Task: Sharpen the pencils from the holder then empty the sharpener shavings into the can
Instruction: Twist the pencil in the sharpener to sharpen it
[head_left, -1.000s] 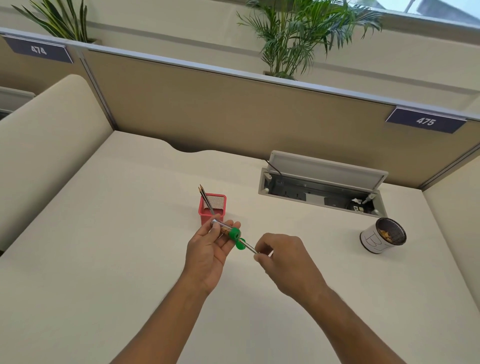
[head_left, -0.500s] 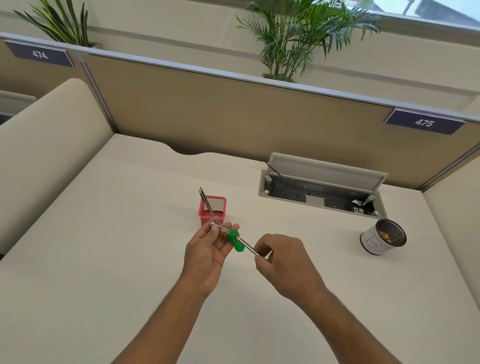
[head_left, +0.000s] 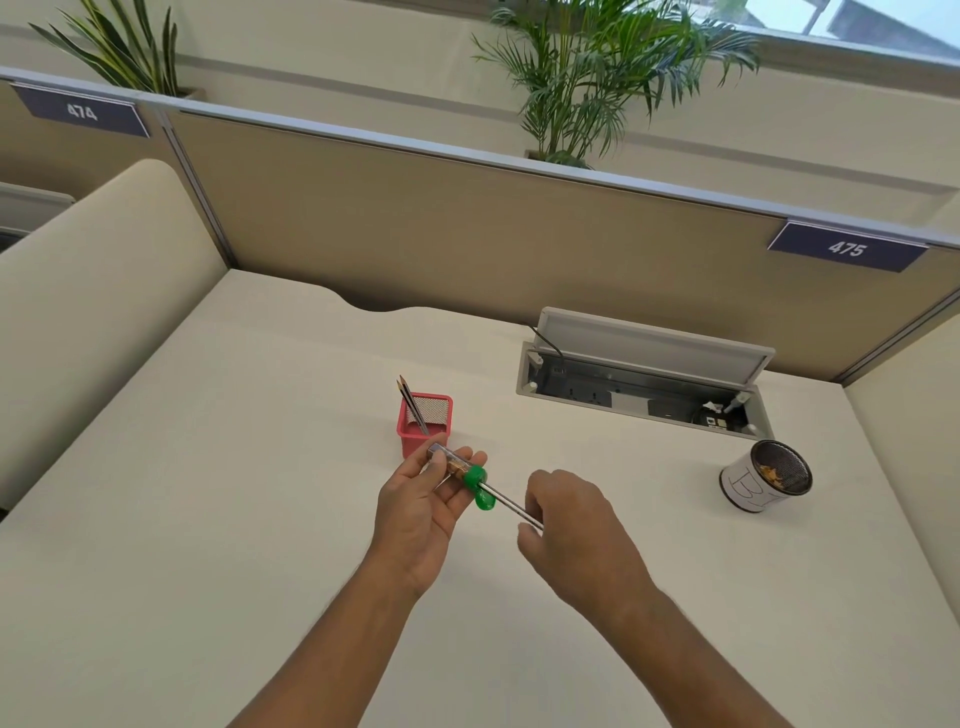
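Since a moment ago our right hand has barely shifted, fingers pinched on the pencil. Our left hand grips the green-capped sharpener, above the desk, beside the pink holder; the can sits well right.

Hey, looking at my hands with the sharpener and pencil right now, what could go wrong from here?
1. The sharpener in your left hand already holds shavings; pulling the pencil out carelessly might scatter them on the desk.
2. Your right hand grips the pencil at its far end, so twisting at an angle could snap the lead.
3. The can sits well off to the right, so carrying shavings over risks spills.
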